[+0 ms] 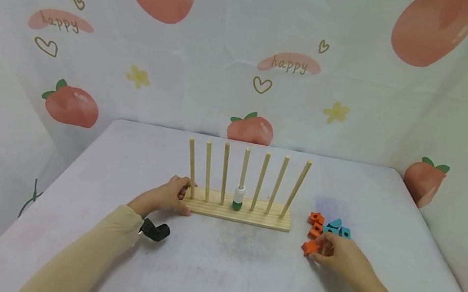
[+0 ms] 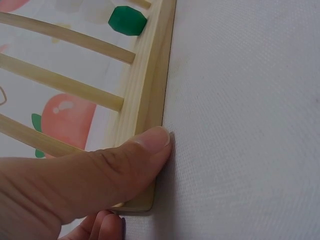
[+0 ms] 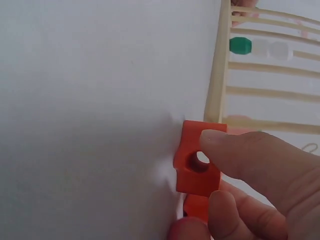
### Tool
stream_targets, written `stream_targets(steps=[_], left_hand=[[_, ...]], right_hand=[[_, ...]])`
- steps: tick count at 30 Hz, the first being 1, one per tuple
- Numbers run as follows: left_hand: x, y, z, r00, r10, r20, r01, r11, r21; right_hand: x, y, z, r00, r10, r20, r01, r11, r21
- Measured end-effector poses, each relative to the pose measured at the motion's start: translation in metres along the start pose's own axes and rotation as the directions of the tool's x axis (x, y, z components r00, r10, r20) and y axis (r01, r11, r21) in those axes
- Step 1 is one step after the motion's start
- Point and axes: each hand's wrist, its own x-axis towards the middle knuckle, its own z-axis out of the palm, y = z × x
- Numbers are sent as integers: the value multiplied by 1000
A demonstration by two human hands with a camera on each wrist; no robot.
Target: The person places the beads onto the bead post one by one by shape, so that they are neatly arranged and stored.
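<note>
Nearest, the right hand (image 1: 346,262) pinches an orange star-shaped block (image 1: 310,248) between thumb and fingertips, at four o'clock from the seven-peg wooden rack (image 1: 265,220). The left hand (image 1: 166,194) grips the rack's nine o'clock end, thumb along the front edge, fingers curled behind. White beads (image 1: 239,194) sit above a green bead (image 1: 237,206) on the middle peg. Beyond the star, more orange blocks (image 1: 315,230) lie at twelve o'clock, blue blocks (image 1: 335,223) at one. Farthest, a peach-patterned cloth (image 1: 208,79) hangs.
</note>
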Motion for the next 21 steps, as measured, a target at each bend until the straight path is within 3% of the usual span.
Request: stream_targets(steps=[12, 21], left_hand=[[1, -1, 0, 1000, -5, -4, 5, 1000, -1], [-1, 2, 0, 1000, -8, 3, 8, 1000, -10]], right_hand=[[1, -5, 4, 1000, -15, -20, 15, 1000, -12], [-1, -10, 2, 986, -105, -131, 107, 994, 3]])
